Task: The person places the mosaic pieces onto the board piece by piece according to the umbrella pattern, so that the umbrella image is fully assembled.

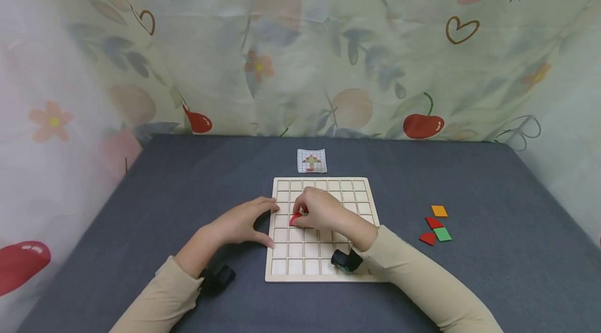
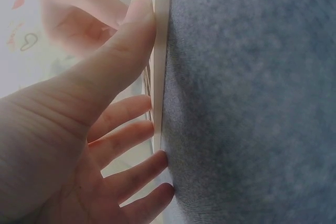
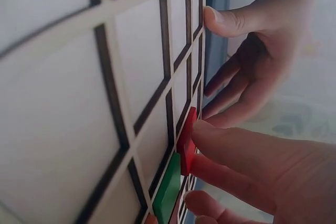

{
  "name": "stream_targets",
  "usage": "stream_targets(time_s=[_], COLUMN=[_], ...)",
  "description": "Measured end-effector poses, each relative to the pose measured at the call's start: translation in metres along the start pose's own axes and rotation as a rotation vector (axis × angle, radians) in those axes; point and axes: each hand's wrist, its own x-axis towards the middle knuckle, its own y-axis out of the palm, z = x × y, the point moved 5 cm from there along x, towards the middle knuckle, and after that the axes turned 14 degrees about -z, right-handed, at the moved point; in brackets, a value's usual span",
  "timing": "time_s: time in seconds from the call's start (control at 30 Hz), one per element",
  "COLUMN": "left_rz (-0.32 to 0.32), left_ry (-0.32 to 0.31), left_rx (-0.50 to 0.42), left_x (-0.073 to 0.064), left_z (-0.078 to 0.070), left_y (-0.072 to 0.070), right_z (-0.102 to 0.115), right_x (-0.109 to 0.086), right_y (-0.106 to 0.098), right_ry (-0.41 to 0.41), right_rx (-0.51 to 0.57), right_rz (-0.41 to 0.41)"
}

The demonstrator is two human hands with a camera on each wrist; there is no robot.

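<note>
My right hand (image 1: pixel 320 210) is over the left-middle part of a pale wooden grid board (image 1: pixel 289 275). Its thumb and fingers pinch a small red tile (image 3: pixel 186 142) at one of the squares. Next to that tile, in the right wrist view, a green tile (image 3: pixel 167 186) sits on the grid; the head view has it covered by the right hand. My left hand (image 1: pixel 240 222) rests along the board's left edge, thumb and fingers spread and touching the rim (image 2: pixel 162 51).
Right of the board lie an orange square (image 1: pixel 439 211), a green square (image 1: pixel 442 234) and two red pieces (image 1: pixel 427 239) with a curved side. Behind the board is a small pattern card (image 1: pixel 312 161). A dark cloth (image 1: pixel 197 176) covers the table, with a printed curtain (image 1: pixel 300 61) behind.
</note>
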Motion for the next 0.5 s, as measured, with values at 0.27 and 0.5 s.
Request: stream_targets(time_s=[0.27,0.5], left_rz=[0.003,0.009], left_ry=[0.004,-0.005], left_rx=[0.008,0.009], left_x=[0.000,0.001], left_z=[-0.001,-0.001], left_y=[0.000,0.001], right_z=[0.001,-0.009], right_x=[-0.002,-0.009], right_y=[-0.006,-0.024], right_ry=[0.022,0.073], right_rx=[0.020,0.102], right_rz=[-0.006,-0.035])
